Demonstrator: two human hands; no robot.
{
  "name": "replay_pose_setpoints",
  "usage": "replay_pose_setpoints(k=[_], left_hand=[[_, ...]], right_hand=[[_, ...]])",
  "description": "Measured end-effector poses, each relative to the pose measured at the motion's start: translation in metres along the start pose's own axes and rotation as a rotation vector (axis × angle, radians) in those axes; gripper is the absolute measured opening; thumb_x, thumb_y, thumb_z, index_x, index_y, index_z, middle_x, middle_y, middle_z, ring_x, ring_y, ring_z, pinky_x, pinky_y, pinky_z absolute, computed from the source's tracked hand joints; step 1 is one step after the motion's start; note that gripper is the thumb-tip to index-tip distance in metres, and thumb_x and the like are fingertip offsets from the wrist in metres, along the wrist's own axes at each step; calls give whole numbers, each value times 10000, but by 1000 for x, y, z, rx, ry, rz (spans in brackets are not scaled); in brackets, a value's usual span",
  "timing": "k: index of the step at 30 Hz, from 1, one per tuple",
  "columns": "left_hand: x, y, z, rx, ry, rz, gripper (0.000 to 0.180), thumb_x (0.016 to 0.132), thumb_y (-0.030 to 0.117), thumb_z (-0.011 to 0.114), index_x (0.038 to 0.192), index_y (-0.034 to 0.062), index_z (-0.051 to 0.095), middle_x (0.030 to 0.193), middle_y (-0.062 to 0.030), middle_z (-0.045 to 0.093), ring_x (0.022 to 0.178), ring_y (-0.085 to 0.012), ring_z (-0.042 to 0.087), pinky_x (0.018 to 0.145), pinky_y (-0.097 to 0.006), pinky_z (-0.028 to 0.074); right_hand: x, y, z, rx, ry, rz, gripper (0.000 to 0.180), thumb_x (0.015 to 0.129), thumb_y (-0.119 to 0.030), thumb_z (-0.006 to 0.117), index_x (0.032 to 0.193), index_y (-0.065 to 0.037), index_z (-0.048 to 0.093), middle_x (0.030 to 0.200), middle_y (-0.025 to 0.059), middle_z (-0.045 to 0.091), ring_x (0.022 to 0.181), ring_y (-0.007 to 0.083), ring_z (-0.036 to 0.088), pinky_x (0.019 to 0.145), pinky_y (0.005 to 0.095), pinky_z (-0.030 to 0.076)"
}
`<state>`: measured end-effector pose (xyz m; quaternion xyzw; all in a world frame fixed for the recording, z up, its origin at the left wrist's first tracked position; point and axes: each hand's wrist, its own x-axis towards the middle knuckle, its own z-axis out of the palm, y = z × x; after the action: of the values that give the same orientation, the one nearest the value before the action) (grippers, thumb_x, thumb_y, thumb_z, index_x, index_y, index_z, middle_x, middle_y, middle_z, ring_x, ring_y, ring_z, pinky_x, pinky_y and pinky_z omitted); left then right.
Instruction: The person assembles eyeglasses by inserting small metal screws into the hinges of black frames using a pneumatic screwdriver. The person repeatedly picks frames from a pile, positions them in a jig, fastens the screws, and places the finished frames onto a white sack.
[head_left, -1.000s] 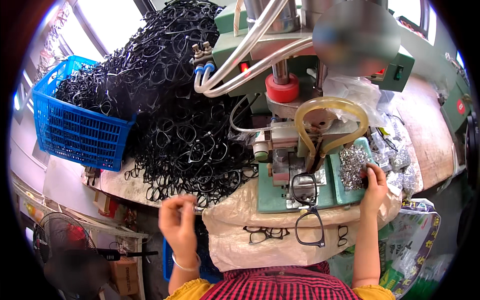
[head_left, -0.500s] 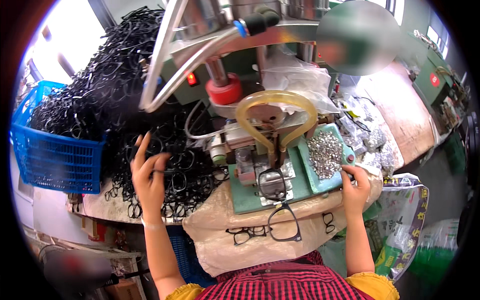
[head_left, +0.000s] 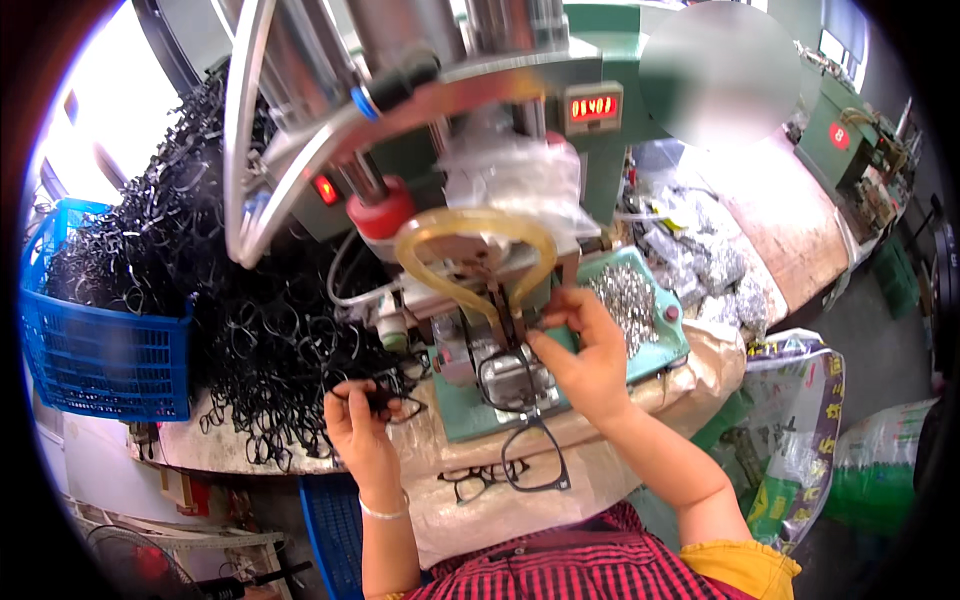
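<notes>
A black eyeglass frame [head_left: 536, 457] sits in the press machine [head_left: 475, 350], its one rim hanging toward me over the green base [head_left: 462, 424]. My right hand [head_left: 588, 360] is at the machine's working point beside the curved yellowish tube [head_left: 545, 262]. Its thumb and fingers are pinched together; whatever is between them is too small to make out. To the left, my left hand [head_left: 365, 440] is closed on another black eyeglass frame [head_left: 412, 406], in front of the heap. Its fingers partly cover that frame.
A large heap of black eyeglass frames [head_left: 290, 350] fills the left, beside a blue basket [head_left: 105, 350]. Small metal parts [head_left: 628, 300] lie in a green tray [head_left: 670, 347]. Plastic bags [head_left: 700, 260] sit at right. More frames [head_left: 480, 480] rest on the tan sheet [head_left: 440, 520].
My right hand has moved left from the tray of metal parts to the machine. My left hand has come down and right from the heap, now with a frame. The view has shifted.
</notes>
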<state>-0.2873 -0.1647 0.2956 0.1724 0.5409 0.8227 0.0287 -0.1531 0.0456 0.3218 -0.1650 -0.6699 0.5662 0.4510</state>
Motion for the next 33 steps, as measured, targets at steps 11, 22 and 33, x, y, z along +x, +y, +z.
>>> replay_pose_setpoints(k=[11, 22, 33], left_hand=[[26, 69, 79, 54, -412, 542, 149, 991, 107, 572, 1008, -36, 610, 973, -200, 685, 853, -279, 700, 758, -378, 581], [-6, 28, 80, 542, -949, 919, 214, 747, 119, 788, 958, 125, 752, 999, -54, 749, 823, -228, 690, 882, -446, 512], [-56, 29, 53, 717, -744, 716, 348, 777, 105, 785, 1113, 80, 697, 1174, -116, 713, 1120, -299, 668, 1054, -508, 447]], right_hand=[[-11, -40, 9, 292, -17, 211, 473, 836, -13, 682, 1284, 6, 530, 1085, 73, 690, 1043, 139, 630, 954, 290, 456], [0, 76, -108, -1061, 57, -203, 137, 764, -160, 758, 896, -130, 734, 1203, 179, 624, 1244, 386, 530, 978, 481, 463], [28, 81, -94, -881, -20, -396, 135, 845, -44, 653, 976, -39, 683, 1039, 138, 695, 1006, 326, 667, 883, 391, 528]])
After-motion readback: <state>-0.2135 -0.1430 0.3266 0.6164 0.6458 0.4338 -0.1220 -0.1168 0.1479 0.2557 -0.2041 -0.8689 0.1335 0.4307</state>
